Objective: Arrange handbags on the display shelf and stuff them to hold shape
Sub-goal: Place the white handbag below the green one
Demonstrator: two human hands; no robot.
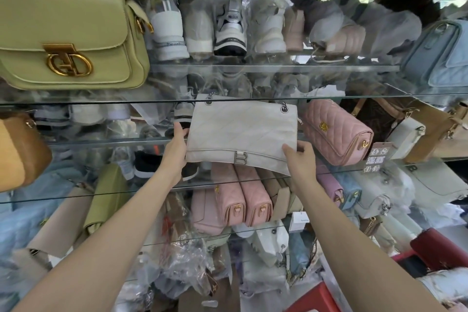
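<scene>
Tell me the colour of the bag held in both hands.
Off-white, with a quilted surface and a silver B clasp; the bag shows best in the head view.

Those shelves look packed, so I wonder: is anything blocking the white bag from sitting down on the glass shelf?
Nothing visible. Both hands, left and right, hold the white bag over a bare stretch of glass shelf; the pink quilted bag sits beside it.

Shop (glass shelves (253, 68), tagged handbags (336, 132))
</scene>
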